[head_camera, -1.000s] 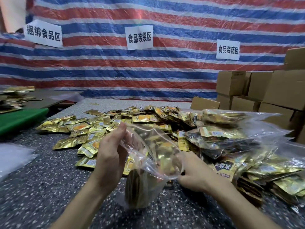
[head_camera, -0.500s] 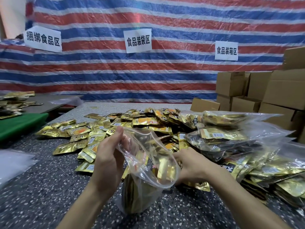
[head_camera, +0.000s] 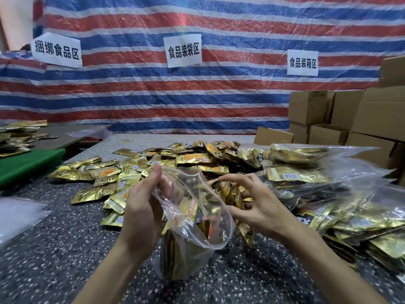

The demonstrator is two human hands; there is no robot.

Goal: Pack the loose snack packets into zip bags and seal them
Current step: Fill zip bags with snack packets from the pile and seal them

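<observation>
Clear zip bag (head_camera: 186, 249), stood upright on the speckled table (head_camera: 54, 249) near its front edge, mouth wide open and gold packets seen stacked in its lower half. The left rim of the mouth is pinched by the left hand (head_camera: 140, 207): thumb raised, fingers curled round the plastic, forearm entering from below. The right hand (head_camera: 258, 207) is held just beside the right rim, fingers spread and bent in a claw, thumb close to the plastic; gold packets stand among the fingers, but whether they are gripped cannot be told. Behind the bag the loose snack packets (head_camera: 192, 159) are heaped across the table. To the right, filled clear bags (head_camera: 295, 172) are piled. Cardboard boxes (head_camera: 383, 115) are stacked at far right, before a striped tarpaulin (head_camera: 197, 95) bearing white paper signs (head_camera: 183, 50).
</observation>
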